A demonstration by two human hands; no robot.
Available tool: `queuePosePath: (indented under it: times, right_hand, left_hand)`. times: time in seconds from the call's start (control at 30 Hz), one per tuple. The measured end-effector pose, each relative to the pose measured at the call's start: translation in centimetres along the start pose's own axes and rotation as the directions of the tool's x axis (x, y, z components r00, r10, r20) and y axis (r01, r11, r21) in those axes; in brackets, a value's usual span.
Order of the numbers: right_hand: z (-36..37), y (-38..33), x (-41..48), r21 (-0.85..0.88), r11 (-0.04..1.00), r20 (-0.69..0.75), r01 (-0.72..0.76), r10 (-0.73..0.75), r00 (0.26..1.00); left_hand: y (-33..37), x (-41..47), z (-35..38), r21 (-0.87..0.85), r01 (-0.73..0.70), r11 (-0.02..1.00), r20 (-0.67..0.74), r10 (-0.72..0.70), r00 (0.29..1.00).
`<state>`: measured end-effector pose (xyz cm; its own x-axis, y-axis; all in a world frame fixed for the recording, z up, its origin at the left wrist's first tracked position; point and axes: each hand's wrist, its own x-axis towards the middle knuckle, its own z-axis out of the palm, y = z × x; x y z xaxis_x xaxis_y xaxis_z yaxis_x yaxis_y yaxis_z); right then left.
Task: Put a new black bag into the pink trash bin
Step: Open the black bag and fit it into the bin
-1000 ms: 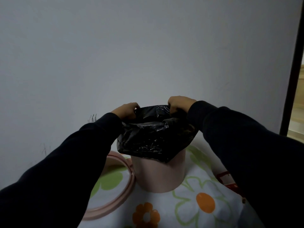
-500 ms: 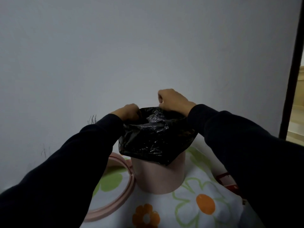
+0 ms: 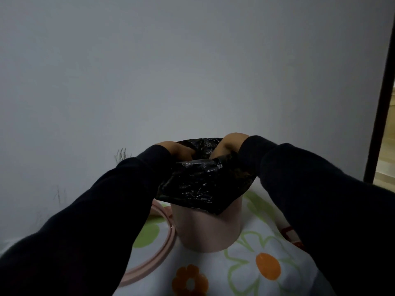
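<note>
While the crinkled black plastic bag (image 3: 201,184) drapes over the rim of the round pink plastic trash bin (image 3: 208,229) on the flower-print bedsheet (image 3: 245,272), your left hand (image 3: 177,149) and right hand (image 3: 229,146) reach into its mouth; whether either grip is closed on the plastic, you cannot tell. A pink ring (image 3: 154,255) lies just beside the bin.

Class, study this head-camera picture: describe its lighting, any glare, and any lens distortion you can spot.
Head view: dim, flat light, the wall shading darker toward the corners; small glints on the crinkled black bag, no strong glare; the dark sleeves lose nearly all detail, so left hand and right hand show only partly; wide-angle bend leans the door frame at the right edge; pink trash bin reasonably sharp.
</note>
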<state>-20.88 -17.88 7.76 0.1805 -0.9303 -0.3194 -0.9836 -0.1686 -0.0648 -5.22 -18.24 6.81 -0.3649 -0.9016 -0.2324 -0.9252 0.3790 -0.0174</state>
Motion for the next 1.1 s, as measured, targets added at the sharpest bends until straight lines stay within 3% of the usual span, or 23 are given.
queuePosePath:
  times: [0.1,0.17,0.27,0.33,0.43,0.6,0.83,1.03,1.1]
  right_hand:
    - [-0.7,-0.6,-1.4,0.205,0.970,0.238,0.134,-0.182,0.954]
    - [-1.4,-0.7,-3.2,0.428,0.878,0.311,0.214,-0.365,0.877]
    - [-2.2,-0.2,-6.0,0.530,0.781,0.311,0.332,-0.543,0.780]
    - [-2.0,0.1,-7.7,0.489,0.769,0.254,0.412,-0.578,0.776]
    - [-1.6,0.5,-9.7,0.320,0.786,0.158,0.529,-0.595,0.788]
    - [-1.5,1.2,-11.8,0.091,0.862,-0.022,0.499,-0.499,0.866]
    - [0.1,0.9,-11.6,0.065,0.823,-0.210,0.565,-0.542,0.814]
    - [1.3,1.3,-11.0,0.033,0.807,-0.183,0.589,-0.575,0.798]
    - [1.5,1.1,-11.2,-0.007,0.802,-0.256,0.598,-0.579,0.774]
  left_hand:
    - [0.0,-1.1,-0.7,-0.142,-0.040,0.989,-0.129,0.021,0.991]
    - [0.1,-3.1,-1.7,-0.218,-0.115,0.969,-0.161,0.081,0.984]
    - [0.7,-6.6,-2.7,-0.393,-0.272,0.878,-0.119,0.244,0.962]
    - [0.9,-8.5,-2.7,-0.490,-0.321,0.810,-0.123,0.300,0.946]
    - [0.3,-10.2,-2.1,-0.504,-0.384,0.774,-0.152,0.358,0.921]
    - [-0.8,-11.9,-1.3,-0.448,-0.441,0.777,-0.196,0.396,0.897]
    - [-0.2,-11.9,0.3,-0.343,-0.461,0.818,-0.237,0.399,0.886]
    - [-0.4,-11.5,1.0,-0.367,-0.466,0.805,-0.237,0.404,0.883]
    - [-0.1,-11.8,0.9,-0.353,-0.485,0.800,-0.275,0.407,0.871]
